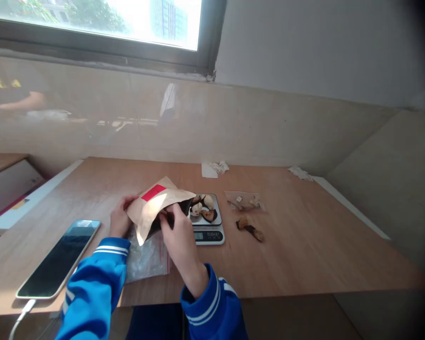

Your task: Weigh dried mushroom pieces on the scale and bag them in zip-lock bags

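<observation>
Left grip [119, 219] clasped the bag's [147, 212] side, right grip [180, 238] was in its mouth between them, catch hidden! Light, easily creased paper, seemingly; the side edge looked the best hold.

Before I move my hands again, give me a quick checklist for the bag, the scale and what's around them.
1. Paper bag steadied: ok, the left hand grips its side.
2. Right hand holding something: cannot tell, its grip is hidden at the bag's mouth.
3. Bag not touching the scale: cannot tell, it overlaps the scale's left side in this view.
4. Display readable: not ok, the digits are too small here.
5. All loose dried pieces on the scale: not ok, some lie on the table to its right.
6. Phone apart from both hands: ok, it lies to their left.
</observation>
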`<state>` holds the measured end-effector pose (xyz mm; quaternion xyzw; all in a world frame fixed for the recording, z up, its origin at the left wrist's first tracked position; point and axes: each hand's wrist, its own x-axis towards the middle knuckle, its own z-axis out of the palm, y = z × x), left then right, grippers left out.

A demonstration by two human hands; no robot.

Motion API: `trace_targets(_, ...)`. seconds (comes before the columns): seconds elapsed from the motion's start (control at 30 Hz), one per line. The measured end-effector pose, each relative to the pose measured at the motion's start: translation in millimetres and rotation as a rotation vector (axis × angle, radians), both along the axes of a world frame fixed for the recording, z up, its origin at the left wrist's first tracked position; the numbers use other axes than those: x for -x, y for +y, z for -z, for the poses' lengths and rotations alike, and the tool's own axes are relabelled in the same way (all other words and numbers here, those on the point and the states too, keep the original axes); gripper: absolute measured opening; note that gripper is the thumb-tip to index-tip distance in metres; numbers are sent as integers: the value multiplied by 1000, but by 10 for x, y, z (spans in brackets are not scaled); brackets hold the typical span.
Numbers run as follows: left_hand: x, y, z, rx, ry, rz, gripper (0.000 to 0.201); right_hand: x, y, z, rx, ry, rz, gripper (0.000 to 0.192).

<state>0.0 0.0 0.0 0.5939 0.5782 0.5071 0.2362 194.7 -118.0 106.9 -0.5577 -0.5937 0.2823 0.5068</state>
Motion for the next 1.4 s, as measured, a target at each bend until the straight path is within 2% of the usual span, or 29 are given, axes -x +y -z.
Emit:
trace_targets(0.1, -2, -3, -7, 25, 36, -9, 45, -204, -113, -8, -118, 209, 18, 23)
trace_targets(0.2, -20, -17, -45, 38, 49, -33, 45, -560, -216, 93, -194, 237, 93, 30)
trace_targets(0.33, -70, -66, -153, 52, 82, -23, 52, -1077, -217, 359, -120, 209, 260, 33)
trace_targets(0.4, -92, -90, -202, 61, 85, -18, 54, -1245, -144, 479, -88, 118, 300, 34)
trace_targets(0.5, -112, -109, -238, 65, 73, -21, 54, -1319, 16, 596, -82, -202, 340, 28)
trace_targets(0.63, -120, -116, -245, 65, 73, -42, 53, -1255, 167, 696, 28, -582, 260, 29)
trace_targets(0.7, -122, -119, -251, 62, 71, -41, 53, -1282, 163, 754, 50, -614, 196, 31)
trace_targets(0.77, -125, -121, -260, 59, 69, -34, 52, -1394, 108, 821, 28, -586, 195, 29)
trace_targets(0.87, -126, -119, -269, 59, 57, -34, 50, -1676, -15, 908, 2, -520, 304, 29)
trace_targets(1.0, -126, -112, -260, 40, 42, -39, 46, -1959, -131, 924, 7, -401, 396, 51)
trace_targets(1.07, -125, -109, -253, 32, 47, -39, 46, -1964, -142, 893, 47, -324, 429, 56)
trace_targets(1.13, -123, -106, -246, 28, 53, -39, 47, -1888, -119, 863, 60, -231, 433, 48)
trace_targets(1.27, -110, -96, -237, 39, 63, -39, 48, -1635, 17, 845, -51, -84, 322, 30)
trace_targets(1.4, -103, -93, -251, 54, 77, -35, 49, -1422, 172, 847, -113, 40, 186, 28)
